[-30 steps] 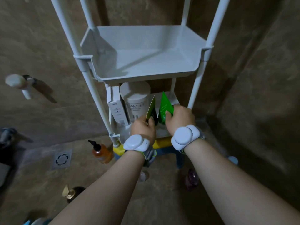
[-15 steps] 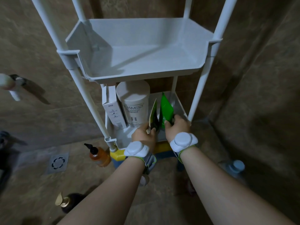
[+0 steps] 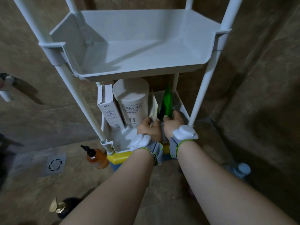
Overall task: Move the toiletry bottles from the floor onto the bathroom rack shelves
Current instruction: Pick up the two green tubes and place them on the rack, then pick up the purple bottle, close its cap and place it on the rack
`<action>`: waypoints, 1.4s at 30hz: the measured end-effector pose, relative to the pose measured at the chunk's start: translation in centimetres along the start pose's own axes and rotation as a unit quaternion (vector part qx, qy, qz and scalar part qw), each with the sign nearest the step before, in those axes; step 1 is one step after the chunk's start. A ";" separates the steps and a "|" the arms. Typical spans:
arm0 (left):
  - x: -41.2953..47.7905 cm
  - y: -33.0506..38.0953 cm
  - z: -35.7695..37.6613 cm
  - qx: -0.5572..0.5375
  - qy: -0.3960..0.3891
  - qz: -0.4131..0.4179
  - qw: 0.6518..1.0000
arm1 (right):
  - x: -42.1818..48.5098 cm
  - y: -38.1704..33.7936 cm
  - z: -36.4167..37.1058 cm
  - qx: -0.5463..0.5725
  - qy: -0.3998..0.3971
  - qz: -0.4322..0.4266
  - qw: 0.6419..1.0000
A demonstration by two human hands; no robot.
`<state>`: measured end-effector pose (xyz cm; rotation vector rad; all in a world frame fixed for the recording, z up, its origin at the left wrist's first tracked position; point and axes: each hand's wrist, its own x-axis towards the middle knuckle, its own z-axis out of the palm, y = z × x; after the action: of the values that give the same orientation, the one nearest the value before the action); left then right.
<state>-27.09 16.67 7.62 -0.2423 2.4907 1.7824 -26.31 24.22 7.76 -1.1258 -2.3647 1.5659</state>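
A white bathroom rack (image 3: pixel 201 93) stands against the brown tiled wall. Its upper shelf (image 3: pixel 139 46) holds nothing. On the lower shelf (image 3: pixel 125 140) stand a white box (image 3: pixel 110 109) and a large white tub (image 3: pixel 132 103). Both hands reach into that lower shelf. My left hand (image 3: pixel 149 130) grips a pale sachet (image 3: pixel 153 108) upright beside the tub. My right hand (image 3: pixel 172 121) grips a green sachet (image 3: pixel 167 103) upright, just right of the pale one. On the floor stand an orange pump bottle (image 3: pixel 95 157), a dark bottle with a gold pump (image 3: pixel 65 208) and a clear bottle with a white cap (image 3: pixel 240 170).
A floor drain (image 3: pixel 55 164) lies left of the rack. A yellow and blue object (image 3: pixel 120 158) sits under the rack's front. A white wall fitting (image 3: pixel 4 93) sticks out at the left edge. Walls close in on the right and behind.
Both hands have pushed the two sachets lower and deeper into the lower shelf, standing them more upright. The view has moved closer to the rack.
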 end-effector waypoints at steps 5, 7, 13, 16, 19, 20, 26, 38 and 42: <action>0.5 -0.6 0.6 -0.021 0.007 0.004 1.000 | 1.5 -0.2 0.5 0.037 -0.017 0.025 0.999; 0.4 -0.4 0.6 -0.036 0.006 0.007 0.999 | 1.6 0.0 0.6 0.023 -0.028 0.016 0.999; -0.8 -1.5 -0.6 -0.045 -0.068 -0.022 0.996 | -3.6 1.0 -1.0 0.149 -0.027 -0.067 0.986; -3.1 -0.6 -1.9 -0.101 -0.088 -0.010 0.991 | -7.3 0.9 -2.8 0.213 -0.047 -0.124 0.968; -6.3 0.5 -3.4 -0.118 -0.109 0.083 0.984 | -9.9 2.1 -4.8 0.200 -0.063 -0.178 0.961; -7.5 0.5 -3.8 -0.115 -0.129 0.109 0.979 | -10.6 2.6 -5.8 0.189 -0.067 -0.193 0.960; -12.4 -2.2 -2.6 0.035 -0.228 0.216 0.949 | -12.5 7.8 -11.8 0.101 -0.059 -0.228 0.967; -20.5 -8.7 5.6 0.176 -0.406 0.201 0.874 | -11.8 29.1 -18.8 -0.092 0.072 -0.029 0.993; -21.4 -11.7 8.3 0.226 -0.424 0.170 0.860 | -8.4 35.5 -19.6 -0.208 0.064 0.029 0.976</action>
<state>-4.38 22.69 -2.90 0.8617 2.2023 0.9449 7.17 41.16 -9.81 -1.3299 -2.6630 0.9940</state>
